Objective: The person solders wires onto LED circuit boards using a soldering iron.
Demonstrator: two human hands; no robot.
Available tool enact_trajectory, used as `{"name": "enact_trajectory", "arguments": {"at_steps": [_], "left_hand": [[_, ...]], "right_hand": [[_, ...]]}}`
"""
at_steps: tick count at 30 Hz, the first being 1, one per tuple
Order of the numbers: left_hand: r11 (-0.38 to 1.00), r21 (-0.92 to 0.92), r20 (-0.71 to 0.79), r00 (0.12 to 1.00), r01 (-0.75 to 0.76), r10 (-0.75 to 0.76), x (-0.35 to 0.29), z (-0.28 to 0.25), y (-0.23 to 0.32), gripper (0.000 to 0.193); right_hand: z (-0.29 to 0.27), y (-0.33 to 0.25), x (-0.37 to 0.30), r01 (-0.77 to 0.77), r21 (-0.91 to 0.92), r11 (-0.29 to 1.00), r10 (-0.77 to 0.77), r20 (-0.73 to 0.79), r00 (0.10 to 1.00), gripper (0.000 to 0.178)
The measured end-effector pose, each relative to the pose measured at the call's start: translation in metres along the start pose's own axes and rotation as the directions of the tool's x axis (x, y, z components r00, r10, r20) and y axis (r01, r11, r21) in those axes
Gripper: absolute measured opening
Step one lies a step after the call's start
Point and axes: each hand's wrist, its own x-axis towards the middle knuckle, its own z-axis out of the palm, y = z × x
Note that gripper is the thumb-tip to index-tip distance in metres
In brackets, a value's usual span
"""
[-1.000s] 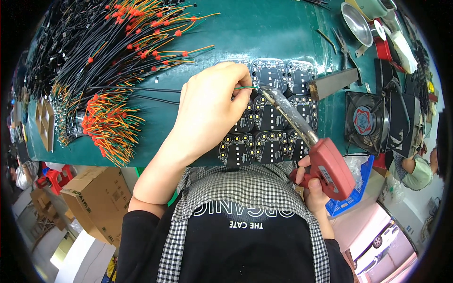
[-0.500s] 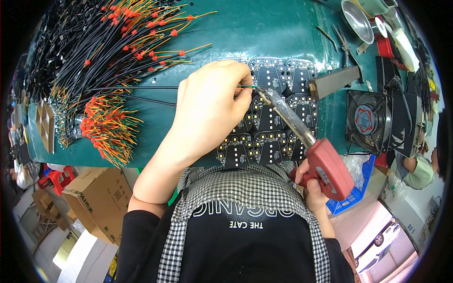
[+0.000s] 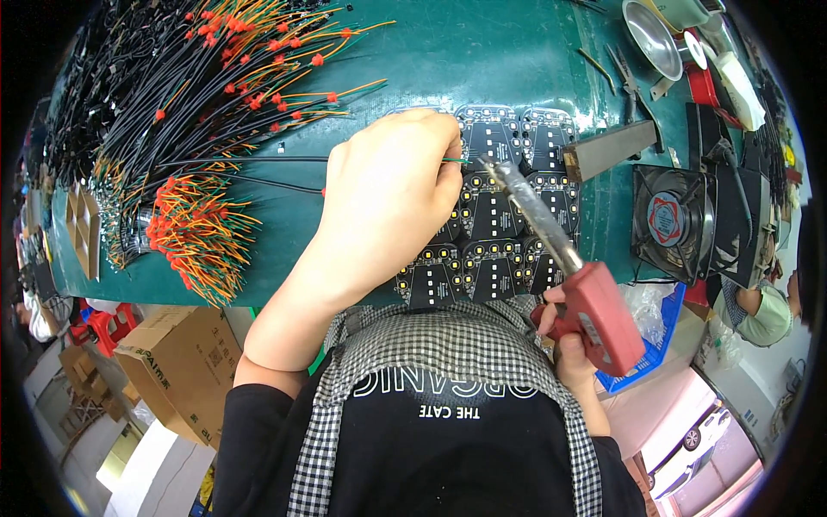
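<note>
Circuit boards (image 3: pixel 493 202), black w/ small pale and yellow squares, lie in close rows at ctr of frame on the green table (image 3: pixel 457 65), prob. packed so each is in easy reach of both hands. L hand (image 3: pixel 392 185) is over their upper-left part, back of hand up, thumb & index closed in a narrow pinch; green wire (image 3: pixel 457 160) pokes out to the right, held close to its end, prob. to steady the short free bit. Actual fingertip contact is hidden, so can't tell how tight. Black leads (image 3: pixel 293 158) run from the hand's left side toward mid-left, where the orange-and-red-tipped wire bundle (image 3: pixel 194 233) lies, prob. set there to keep loose lengths clear of the hot side. R hand (image 3: pixel 573 362), lower right of ctr, is wrapped round the handle of the red soldering gun (image 3: pixel 603 314), fingers curled; can't tell if trigger's pressed. Gun slants to upper left, prob. so its tip meets the wire end w/o crossing L hand; tip is just beside that end, touching or not can't tell. Fan (image 3: pixel 674 215) stands mid-right, maybe for fumes; grey bar (image 3: pixel 612 151) lies near the boards' upper right, maybe as a weight.
</note>
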Motion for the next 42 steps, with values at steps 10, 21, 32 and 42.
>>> {"name": "enact_trajectory", "arguments": {"at_steps": [10, 21, 32, 42], "left_hand": [[0.988, -0.146, 0.031, 0.998, -0.049, 0.054, 0.000, -0.006, -0.010, 0.009], [0.995, -0.098, 0.024, 0.999, -0.025, 0.027, 0.000, -0.002, -0.010, 0.007], [0.986, -0.169, -0.020, 1.000, 0.006, -0.010, 0.001, 0.001, -0.013, 0.010], [0.988, -0.154, -0.026, 1.000, 0.010, -0.014, 0.002, 0.001, -0.012, 0.010]], "right_hand": [[0.008, -0.016, 0.004, -0.102, 0.134, 0.986, 0.105, -0.014, 0.994, 0.074], [0.002, -0.009, 0.003, -0.172, 0.296, 0.939, 0.179, 0.004, 0.984, 0.079], [0.013, -0.026, 0.012, -0.082, 0.080, 0.993, 0.081, 0.014, 0.997, 0.060], [0.019, -0.020, 0.010, -0.078, 0.070, 0.994, 0.084, -0.084, 0.993, 0.057]]}}
